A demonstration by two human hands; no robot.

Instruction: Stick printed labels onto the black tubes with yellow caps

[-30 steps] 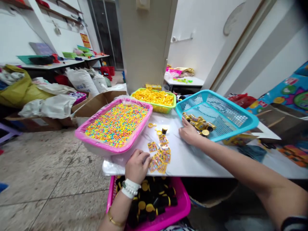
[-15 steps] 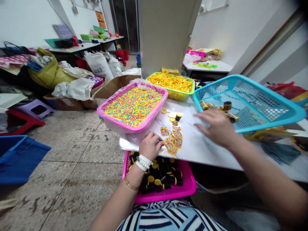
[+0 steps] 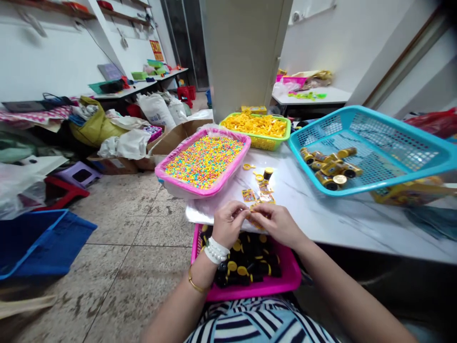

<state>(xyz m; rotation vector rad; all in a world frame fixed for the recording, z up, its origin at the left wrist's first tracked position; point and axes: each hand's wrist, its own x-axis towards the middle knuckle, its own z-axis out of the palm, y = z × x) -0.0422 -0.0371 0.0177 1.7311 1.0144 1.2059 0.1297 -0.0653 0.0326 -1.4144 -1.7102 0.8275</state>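
My left hand (image 3: 230, 221) and my right hand (image 3: 278, 224) meet at the table's front edge, fingertips pinched together on a small yellow printed label, mostly hidden by the fingers. More yellow labels (image 3: 266, 197) lie on the table just beyond the fingers. Behind them stands a small black bottle with a yellow cap (image 3: 267, 173), beside yellow ring-shaped wands (image 3: 258, 177). Below my hands, a magenta basket (image 3: 291, 281) on my lap holds many black bottles with yellow caps (image 3: 243, 271). Labelled bottles (image 3: 333, 166) lie in the blue basket (image 3: 392, 183) at right.
A pink tray (image 3: 205, 192) full of coloured beads stands at the table's left. Behind it is a green basket (image 3: 267, 142) of yellow plastic pieces. A cardboard box (image 3: 178, 138), a purple stool (image 3: 82, 174) and a blue bin (image 3: 43, 247) are on the floor at left.
My right hand has moved from the blue basket's near edge to my left hand, and its fingers are now pinched. More labelled bottles show in the basket. The view has shifted slightly.
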